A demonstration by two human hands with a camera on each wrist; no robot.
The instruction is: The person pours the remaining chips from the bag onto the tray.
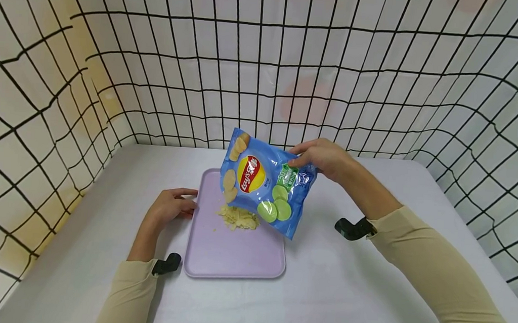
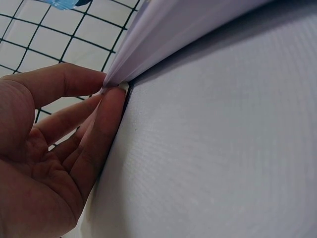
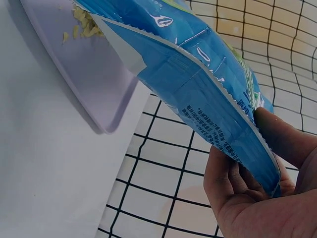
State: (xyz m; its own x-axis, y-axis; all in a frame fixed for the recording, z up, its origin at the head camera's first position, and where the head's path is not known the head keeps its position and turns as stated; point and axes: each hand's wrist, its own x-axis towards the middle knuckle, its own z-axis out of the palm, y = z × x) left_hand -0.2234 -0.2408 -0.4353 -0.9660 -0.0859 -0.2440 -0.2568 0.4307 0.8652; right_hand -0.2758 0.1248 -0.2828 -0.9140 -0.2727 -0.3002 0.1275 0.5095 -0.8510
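Observation:
My right hand [image 1: 323, 158] pinches a corner of a blue bag of Lay's potato chips [image 1: 250, 176] with thumb and fingers. Tilted, the bag hangs above a light purple tray [image 1: 233, 256] and hides part of it. A small heap of broken pale-yellow chips [image 1: 238, 217] lies on the tray below the bag's lower edge. In the right wrist view the bag's sealed side edge [image 3: 198, 99] runs down to the hand [image 3: 267, 193]. At the tray's left side is my left hand [image 1: 173, 208]; in the left wrist view its thumb and finger [image 2: 106, 111] pinch the rim.
The tray lies on a white-covered table [image 1: 335, 299]. A black wire grid [image 1: 257, 62] stands along the back and both sides, with pale cloth behind it. Black mounts [image 1: 353, 229] stick out at both sleeve cuffs. Small chip crumbs lie near the heap.

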